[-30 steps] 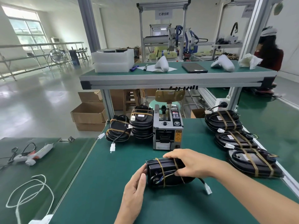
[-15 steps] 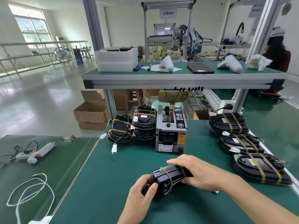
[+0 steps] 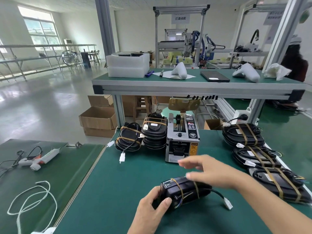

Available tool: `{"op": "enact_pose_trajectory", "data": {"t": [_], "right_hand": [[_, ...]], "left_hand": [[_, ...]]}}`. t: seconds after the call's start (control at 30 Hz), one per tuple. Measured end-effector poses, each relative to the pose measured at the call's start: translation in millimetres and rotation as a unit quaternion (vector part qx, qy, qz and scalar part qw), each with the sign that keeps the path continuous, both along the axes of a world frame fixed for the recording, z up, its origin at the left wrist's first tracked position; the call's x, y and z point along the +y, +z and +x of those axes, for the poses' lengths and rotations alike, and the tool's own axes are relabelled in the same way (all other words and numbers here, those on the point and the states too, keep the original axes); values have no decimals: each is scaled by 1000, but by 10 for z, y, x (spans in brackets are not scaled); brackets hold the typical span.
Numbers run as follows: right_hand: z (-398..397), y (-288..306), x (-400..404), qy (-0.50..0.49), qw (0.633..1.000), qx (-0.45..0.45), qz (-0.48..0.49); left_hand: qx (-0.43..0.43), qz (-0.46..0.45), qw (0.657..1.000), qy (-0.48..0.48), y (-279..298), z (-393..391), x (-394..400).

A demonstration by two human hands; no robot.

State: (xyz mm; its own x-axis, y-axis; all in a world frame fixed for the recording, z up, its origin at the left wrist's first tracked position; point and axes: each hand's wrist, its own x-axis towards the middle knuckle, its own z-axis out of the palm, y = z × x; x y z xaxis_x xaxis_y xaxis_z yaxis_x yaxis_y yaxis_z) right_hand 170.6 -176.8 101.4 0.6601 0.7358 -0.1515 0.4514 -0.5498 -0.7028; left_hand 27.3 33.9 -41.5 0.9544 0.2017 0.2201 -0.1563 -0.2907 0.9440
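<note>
1. Near the front edge of the green surface point(image 3: 118, 191), about midway along it, the black bundle point(image 3: 185, 190) lies on its side, bound by two tan bands.
2. Your left hand point(image 3: 152, 208) grips the bundle's left end, its fingers point(image 3: 166, 200) curled round that end.
3. Your right hand point(image 3: 207, 171) is over the bundle's top with its fingers straight, spread and grasping nothing. It is blurred, so you cannot tell whether the lowest fingertip touches the bundle.
4. From the bundle's right end a black cable runs to a white plug point(image 3: 228, 204), which lies on the surface.
5. Toward the back edge stands a tape machine point(image 3: 183, 141), with two banded stacks point(image 3: 154, 132) just beside it on the left.
6. Along the right edge three more banded stacks point(image 3: 256, 154) lie in a row, well apart from your bundle.
</note>
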Motion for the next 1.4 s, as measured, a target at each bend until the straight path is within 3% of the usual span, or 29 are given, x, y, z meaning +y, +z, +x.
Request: {"op": "enact_pose_trajectory", "data": {"t": [0.1,0.23,0.33,0.77,1.4], "right_hand": [[171,-50,233,-176,975,58,126],[395,-192,534,-358,912,130,150],[514,-209,719,-431,865,184,180],[632,-351,969,-545,732,276,300],[713,-527,1160,-606,649,291,356]], "left_hand": [[-2,1,1000,-3,-17,4,5],[-7,7,1000,1,-12,-1,8],[-4,10,1000,1,-17,2,15],[-10,25,1000,1,-14,-2,22],[-7,15,1000,4,18,-14,9]]}}
